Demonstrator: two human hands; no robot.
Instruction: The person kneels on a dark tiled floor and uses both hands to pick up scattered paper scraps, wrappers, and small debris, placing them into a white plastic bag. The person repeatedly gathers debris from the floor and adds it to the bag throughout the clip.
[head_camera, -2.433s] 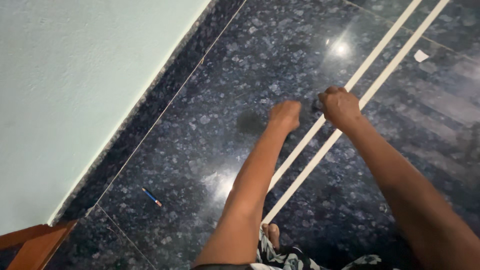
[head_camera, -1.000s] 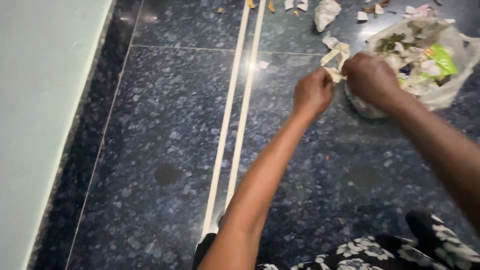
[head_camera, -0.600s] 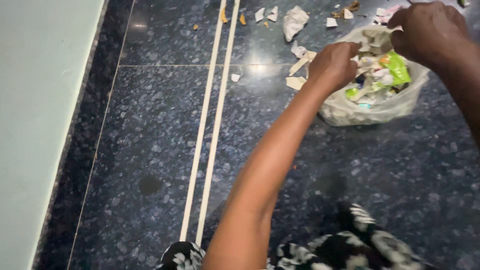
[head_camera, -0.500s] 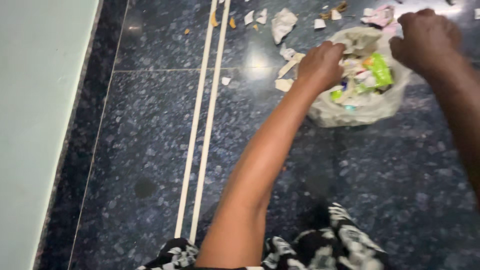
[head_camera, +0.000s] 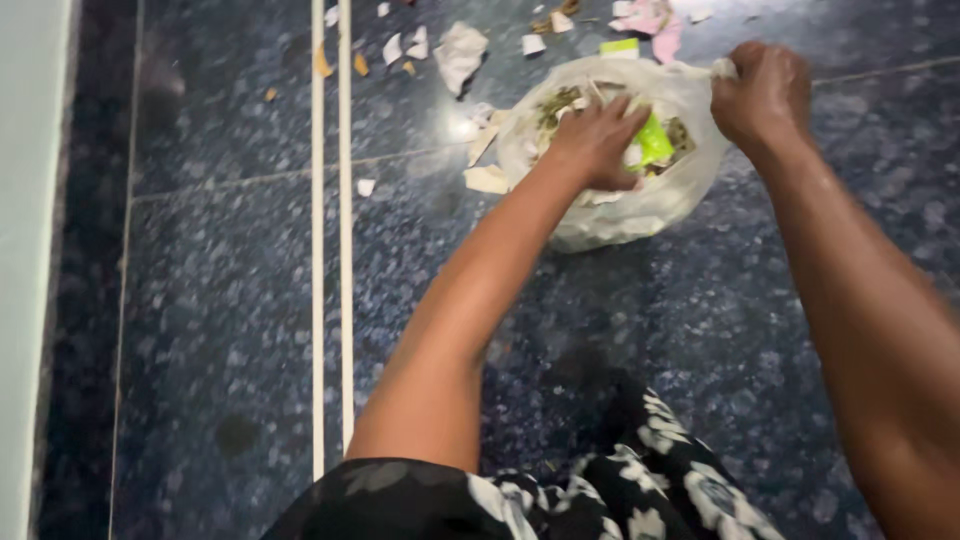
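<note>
A clear plastic bag (head_camera: 640, 205) full of rubbish stands open on the dark speckled floor. My left hand (head_camera: 595, 140) reaches inside its mouth, fingers pressed down on the paper scraps and a green wrapper (head_camera: 652, 145). My right hand (head_camera: 765, 92) pinches the bag's rim at the right side and holds it up. What the left fingers hold is hidden by the rubbish.
Torn paper scraps (head_camera: 487, 178) and a crumpled white wad (head_camera: 458, 52) lie on the floor beyond the bag. Two pale strips (head_camera: 331, 250) run along the floor at left. A light wall (head_camera: 25, 250) borders the far left. My patterned garment (head_camera: 600, 495) fills the bottom edge.
The view swung from bare floor to the bag. My left hand moved from the bag's edge into its mouth. My right hand came down onto the rim at the right.
</note>
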